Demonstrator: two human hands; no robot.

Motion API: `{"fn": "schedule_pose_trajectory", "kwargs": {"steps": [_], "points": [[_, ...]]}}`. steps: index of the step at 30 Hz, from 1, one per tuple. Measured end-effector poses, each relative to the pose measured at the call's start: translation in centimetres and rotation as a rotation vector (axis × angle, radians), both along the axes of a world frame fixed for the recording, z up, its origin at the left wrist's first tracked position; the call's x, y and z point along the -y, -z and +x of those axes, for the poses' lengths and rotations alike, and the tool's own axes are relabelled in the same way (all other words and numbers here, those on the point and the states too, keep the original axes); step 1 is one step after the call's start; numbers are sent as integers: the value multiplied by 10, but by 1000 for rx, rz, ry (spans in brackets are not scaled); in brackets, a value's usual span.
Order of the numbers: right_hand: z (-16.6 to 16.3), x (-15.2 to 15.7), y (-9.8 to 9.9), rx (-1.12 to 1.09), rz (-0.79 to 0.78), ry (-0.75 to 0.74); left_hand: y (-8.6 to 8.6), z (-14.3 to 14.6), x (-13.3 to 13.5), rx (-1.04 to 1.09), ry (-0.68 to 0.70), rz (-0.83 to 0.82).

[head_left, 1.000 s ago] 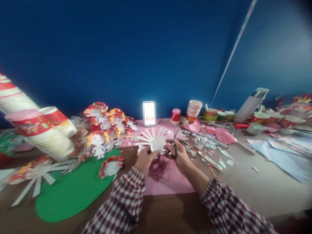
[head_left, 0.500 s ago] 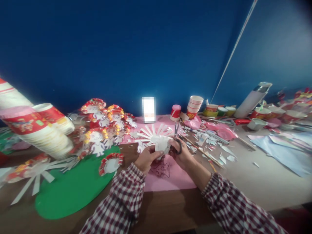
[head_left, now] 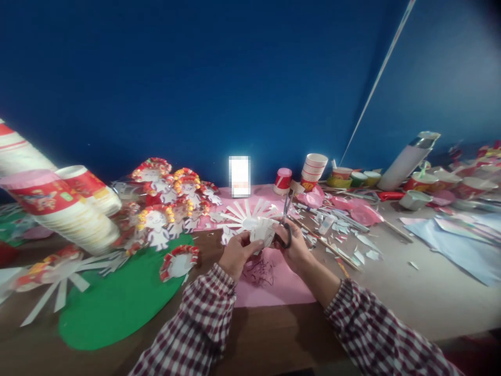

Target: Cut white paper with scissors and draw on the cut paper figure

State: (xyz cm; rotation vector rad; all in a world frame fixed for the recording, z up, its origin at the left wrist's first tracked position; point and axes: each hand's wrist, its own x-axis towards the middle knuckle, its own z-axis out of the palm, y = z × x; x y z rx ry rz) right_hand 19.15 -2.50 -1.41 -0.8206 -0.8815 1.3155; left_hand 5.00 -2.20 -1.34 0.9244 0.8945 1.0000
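While the left hand [head_left: 237, 253] pinches a white paper piece [head_left: 261, 232] between its thumb on top and its fingers underneath, the right hand [head_left: 295, 248] grips a pair of scissors [head_left: 287, 210], its fingers curled at the dark handles and the tips reaching the piece's right edge. The paper piece sits between the two hands, just above a pink sheet [head_left: 289, 284] marked with thin dark lines or bits; which of the two, I cannot tell. A second ago the piece showed as a smooth rounded shape covering the hub of the white strip fan [head_left: 247, 223] behind it; now it is turned, its surface looks creased or layered, and the hub shows beyond it. Both hands keep the same holds as half a second ago, and the scissors, nearly upright then, lean a little more to the right, points up and away from the paper. How far the blades are parted is too blurred to tell. Around the hands, everything lies as before: the green sheet [head_left: 113, 308] with the red-edged ring [head_left: 180, 263] on it to the left, and paper scraps [head_left: 344, 230] to the right.
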Motion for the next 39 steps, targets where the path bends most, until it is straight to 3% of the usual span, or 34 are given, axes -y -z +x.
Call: {"fn": "schedule_pose_trajectory", "kwargs": {"steps": [4, 11, 15, 19, 31, 39], "points": [[-1, 3, -5, 64, 10, 5, -2, 1, 1, 28, -23, -11], [-5, 9, -4, 364, -7, -76, -14, -9, -6, 168, -345, -122], [-9, 16, 0, 632, 95, -137, -17, -14, -10, 265, -421, -115], [-12, 21, -2, 817, 150, -149, -17, -11, -7, 260, -420, -138], [-12, 25, -4, 950, 257, -242, -21, -1, 4, 225, -280, -115], [-13, 26, -6, 966, 239, -256, -21, -1, 4, 195, -297, -127]]}}
